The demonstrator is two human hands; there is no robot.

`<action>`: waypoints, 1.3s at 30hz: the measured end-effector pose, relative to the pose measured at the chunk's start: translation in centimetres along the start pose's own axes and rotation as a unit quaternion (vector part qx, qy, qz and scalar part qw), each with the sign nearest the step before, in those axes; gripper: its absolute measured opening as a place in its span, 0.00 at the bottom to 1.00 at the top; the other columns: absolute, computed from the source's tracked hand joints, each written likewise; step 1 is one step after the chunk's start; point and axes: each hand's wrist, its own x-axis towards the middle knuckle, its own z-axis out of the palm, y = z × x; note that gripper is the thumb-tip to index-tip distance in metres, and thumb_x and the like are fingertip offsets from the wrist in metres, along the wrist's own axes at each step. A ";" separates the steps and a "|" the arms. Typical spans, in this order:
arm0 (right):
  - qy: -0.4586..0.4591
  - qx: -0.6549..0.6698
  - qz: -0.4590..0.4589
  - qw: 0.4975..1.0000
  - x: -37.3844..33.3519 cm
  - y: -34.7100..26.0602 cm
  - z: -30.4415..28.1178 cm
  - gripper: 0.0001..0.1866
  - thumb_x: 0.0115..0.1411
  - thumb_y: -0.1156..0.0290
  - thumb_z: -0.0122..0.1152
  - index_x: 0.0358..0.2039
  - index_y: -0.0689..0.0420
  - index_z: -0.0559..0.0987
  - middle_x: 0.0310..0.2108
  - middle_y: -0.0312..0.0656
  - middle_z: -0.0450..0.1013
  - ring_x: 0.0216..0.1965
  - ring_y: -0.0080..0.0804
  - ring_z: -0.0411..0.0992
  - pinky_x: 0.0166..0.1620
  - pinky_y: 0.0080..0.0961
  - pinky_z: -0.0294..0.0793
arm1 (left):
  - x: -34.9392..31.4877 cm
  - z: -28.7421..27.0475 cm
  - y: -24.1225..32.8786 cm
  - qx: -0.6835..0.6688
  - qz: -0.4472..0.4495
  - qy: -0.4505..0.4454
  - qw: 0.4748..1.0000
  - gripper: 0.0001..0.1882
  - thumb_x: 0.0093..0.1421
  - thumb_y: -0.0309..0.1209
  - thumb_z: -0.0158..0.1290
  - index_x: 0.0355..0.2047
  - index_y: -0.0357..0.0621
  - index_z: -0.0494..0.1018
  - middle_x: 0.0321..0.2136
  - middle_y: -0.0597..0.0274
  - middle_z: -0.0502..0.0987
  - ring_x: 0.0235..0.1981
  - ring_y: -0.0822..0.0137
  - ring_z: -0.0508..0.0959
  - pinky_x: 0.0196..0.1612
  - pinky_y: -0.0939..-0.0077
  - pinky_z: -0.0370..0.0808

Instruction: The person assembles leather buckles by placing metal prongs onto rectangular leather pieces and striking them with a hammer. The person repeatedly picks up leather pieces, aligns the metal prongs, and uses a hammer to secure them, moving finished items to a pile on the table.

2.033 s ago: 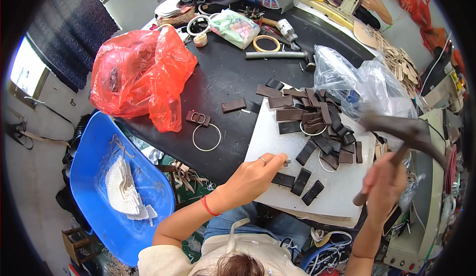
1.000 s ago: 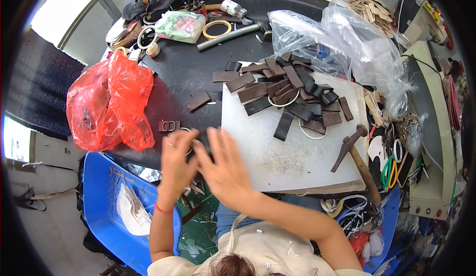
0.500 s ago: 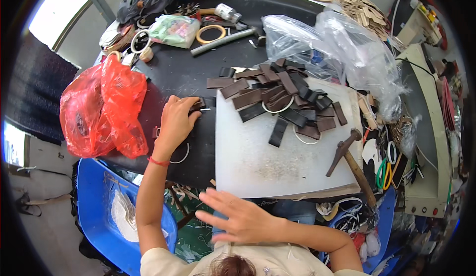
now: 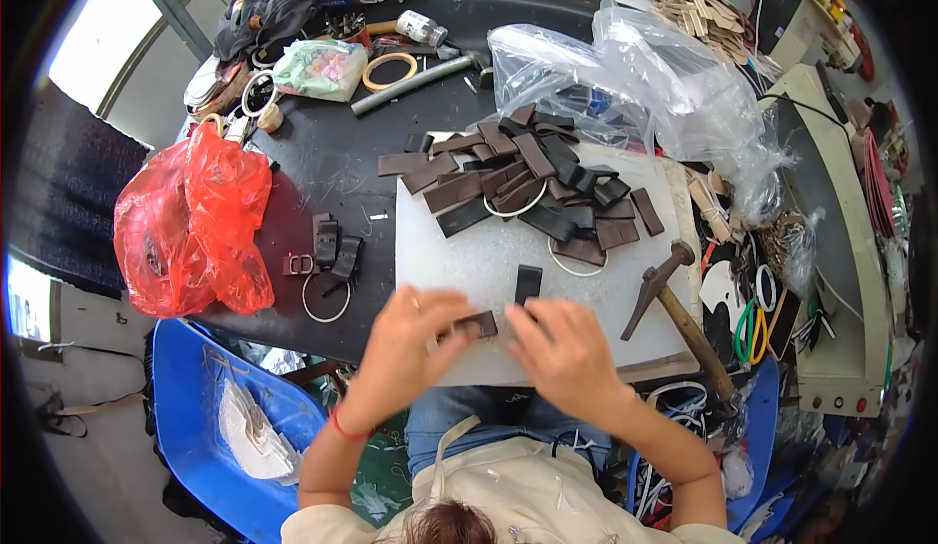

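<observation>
My left hand is above the near part of the white board, with thumb and fingers closed on a short dark brown strip that looks like leather. My right hand is just to the right, its fingertips at the near end of a black strip lying on the board; the contact is partly hidden by the fingers. Farther back lies a heap of brown and black strips, several folded into loops, with white rings among them. Left of the board rest a few strips with a metal buckle.
A hammer lies across the board's right side. A red plastic bag sits on the left of the black table, clear plastic bags at the back right. A blue bin stands below left. A metal tube lies behind.
My left hand has come from the black table to the board with the brown strip. My right hand has moved forward onto the board, and the black strip lies nearer, away from the heap.
</observation>
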 end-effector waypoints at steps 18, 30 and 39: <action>0.098 -0.097 0.042 0.990 4.8 5.7 0.4 0.15 0.51 0.76 0.63 0.42 0.57 0.79 0.44 0.40 0.75 0.48 0.40 0.68 0.51 0.36 0.64 | 1.6 -0.8 -2.0 -0.031 -0.096 0.017 0.995 0.09 0.58 0.23 0.53 0.39 0.40 0.76 0.37 0.55 0.74 0.36 0.56 0.74 0.40 0.68 0.71; 0.086 -0.015 0.211 0.974 -2.6 6.6 -6.4 0.14 0.57 0.78 0.60 0.45 0.61 0.77 0.49 0.48 0.73 0.51 0.46 0.70 0.54 0.35 0.67 | -0.1 0.1 -1.0 -0.430 -0.167 0.205 0.864 0.14 0.65 0.20 0.49 0.50 0.32 0.67 0.46 0.53 0.73 0.48 0.61 0.78 0.52 0.73 0.74; 0.064 -0.102 0.303 0.945 -10.1 8.5 -5.5 0.15 0.59 0.76 0.60 0.46 0.66 0.74 0.40 0.47 0.70 0.43 0.46 0.69 0.48 0.37 0.68 | 0.7 2.2 -2.2 -0.475 -0.197 0.184 0.837 0.09 0.67 0.23 0.47 0.47 0.38 0.63 0.42 0.52 0.74 0.47 0.61 0.78 0.50 0.70 0.79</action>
